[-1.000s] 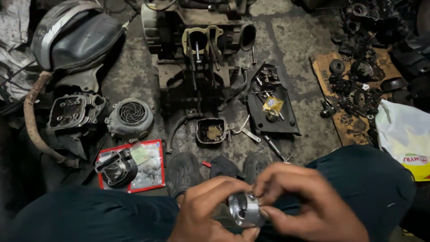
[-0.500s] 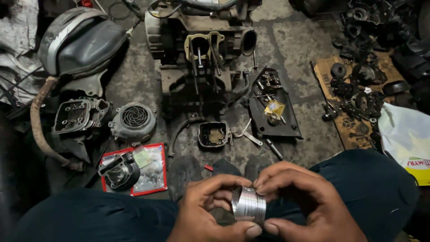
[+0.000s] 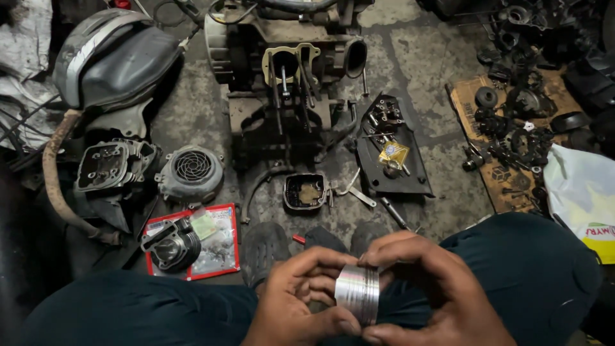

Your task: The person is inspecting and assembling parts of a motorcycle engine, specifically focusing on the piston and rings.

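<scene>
My left hand (image 3: 291, 301) and right hand (image 3: 429, 295) cover both ends of the silver piston (image 3: 357, 293), so I can't see its crown or skirt opening. Both wrists run off the bottom edge. The engine block (image 3: 282, 70) is cut off at the top. The white plastic bag (image 3: 583, 198) leaves the right edge. The dark parts on the cardboard sheet (image 3: 493, 179) are too small and murky to identify.

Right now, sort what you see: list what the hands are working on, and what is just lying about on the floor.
In hand:
shiny grooved metal piston, gripped by left hand and right hand

Lying about:
stripped grey engine block
black finned cylinder on a red-edged packet
round grey fan cover
black plastic tray
cardboard sheet of dark parts
</scene>
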